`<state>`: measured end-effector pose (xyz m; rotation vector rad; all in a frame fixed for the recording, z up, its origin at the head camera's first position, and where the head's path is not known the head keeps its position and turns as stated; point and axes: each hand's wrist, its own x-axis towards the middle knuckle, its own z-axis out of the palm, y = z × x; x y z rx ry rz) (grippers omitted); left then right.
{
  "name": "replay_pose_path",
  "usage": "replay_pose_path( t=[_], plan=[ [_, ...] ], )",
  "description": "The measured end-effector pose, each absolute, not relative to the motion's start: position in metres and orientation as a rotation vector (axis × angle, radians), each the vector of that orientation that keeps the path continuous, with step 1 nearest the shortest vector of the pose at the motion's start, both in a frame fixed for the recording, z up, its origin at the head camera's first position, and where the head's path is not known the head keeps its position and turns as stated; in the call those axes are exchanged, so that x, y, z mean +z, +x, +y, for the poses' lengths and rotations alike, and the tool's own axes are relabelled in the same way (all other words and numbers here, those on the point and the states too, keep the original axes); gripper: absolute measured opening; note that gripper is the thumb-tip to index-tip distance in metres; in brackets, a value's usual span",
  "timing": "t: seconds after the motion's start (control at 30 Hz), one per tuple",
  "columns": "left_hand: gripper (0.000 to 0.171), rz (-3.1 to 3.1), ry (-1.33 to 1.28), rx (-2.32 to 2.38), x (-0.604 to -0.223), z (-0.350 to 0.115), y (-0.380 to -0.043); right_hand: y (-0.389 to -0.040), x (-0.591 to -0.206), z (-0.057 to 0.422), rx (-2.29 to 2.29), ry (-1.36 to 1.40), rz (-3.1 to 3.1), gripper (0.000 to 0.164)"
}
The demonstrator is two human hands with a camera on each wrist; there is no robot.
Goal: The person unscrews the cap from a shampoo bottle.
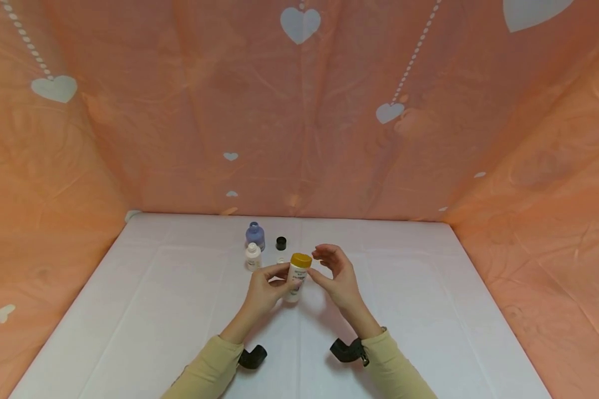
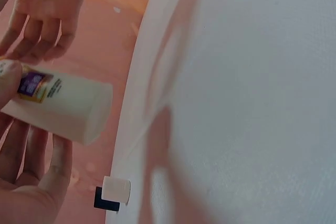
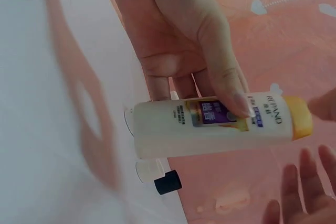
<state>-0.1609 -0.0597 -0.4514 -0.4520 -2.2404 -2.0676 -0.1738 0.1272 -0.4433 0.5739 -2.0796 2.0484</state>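
A white bottle (image 1: 297,275) with a yellow cap (image 1: 301,260) and a purple-and-gold label is held above the table, slightly tilted in the head view. My left hand (image 1: 264,288) grips its body, the thumb lying across the label in the right wrist view and the fingers behind. On the other side, my right hand (image 1: 341,280) is beside the cap with its fingers spread and relaxed. Its thumb (image 3: 324,107) is close to the cap; whether they touch I cannot tell. The lower end of the bottle (image 2: 79,108) hangs free in the left wrist view.
Behind the hands stand a blue-purple bottle (image 1: 255,238), a small white bottle (image 1: 253,258) and a white container with a black cap (image 1: 281,243), partly hidden. The white table (image 1: 179,310) is bounded by an orange curtain (image 1: 299,133) with hearts.
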Motion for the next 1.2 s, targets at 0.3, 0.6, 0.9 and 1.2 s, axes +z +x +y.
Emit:
replay_pose_path(
  t=[0.3, 0.6, 0.9, 1.2],
  plan=[
    [0.033, -2.214, -0.375, -2.042, -0.452, -0.059, -0.162, -0.16, -0.425, 0.12, 1.967, 0.438, -2.16, 0.025],
    [0.033, -2.199, -0.411, -2.069, -0.45, -0.055, -0.161, -0.161, -0.427, 0.117, 1.988, 0.376, -2.165, 0.03],
    [0.031, -2.229, -0.41, -2.024, -0.452, -0.052, -0.16, -0.162, -0.43, 0.115, 1.988, 0.399, -2.156, 0.035],
    [0.032, -2.233, -0.396, -2.029, -0.454, -0.05, -0.16, -0.161, -0.428, 0.115, 1.959, 0.385, -2.185, 0.033]
  ],
)
